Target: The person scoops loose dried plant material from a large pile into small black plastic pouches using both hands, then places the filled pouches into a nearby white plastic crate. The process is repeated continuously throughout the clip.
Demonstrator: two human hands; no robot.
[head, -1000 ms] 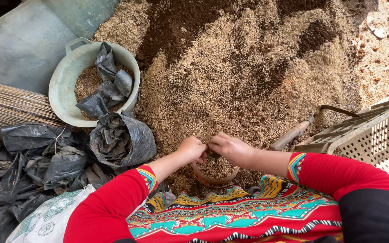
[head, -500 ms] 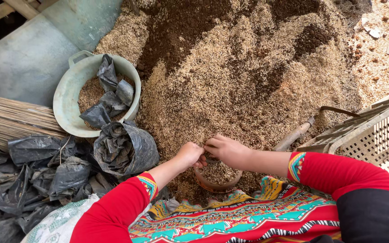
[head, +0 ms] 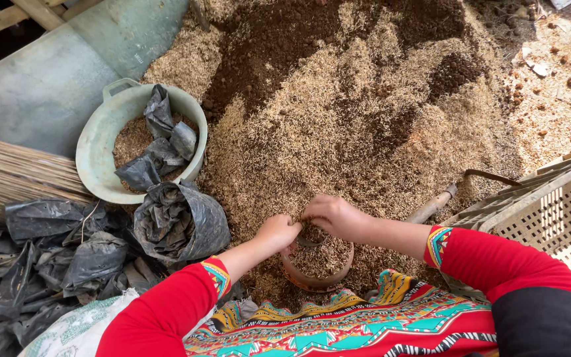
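Brown pot (head: 316, 274) half-hidden beneath both hands

Outdoor ground in daylight. A mound of husks (head: 365, 145) fills the centre, with dark soil (head: 279, 39) toward the top. Reddish bare earth (head: 556, 99) lies at upper right. A grey slab (head: 41, 92) and wooden beams (head: 14, 16) occupy the upper left. A bundle of dry stalks (head: 8, 175) lies at left; a pale lattice crate (head: 550, 218) stands at right.
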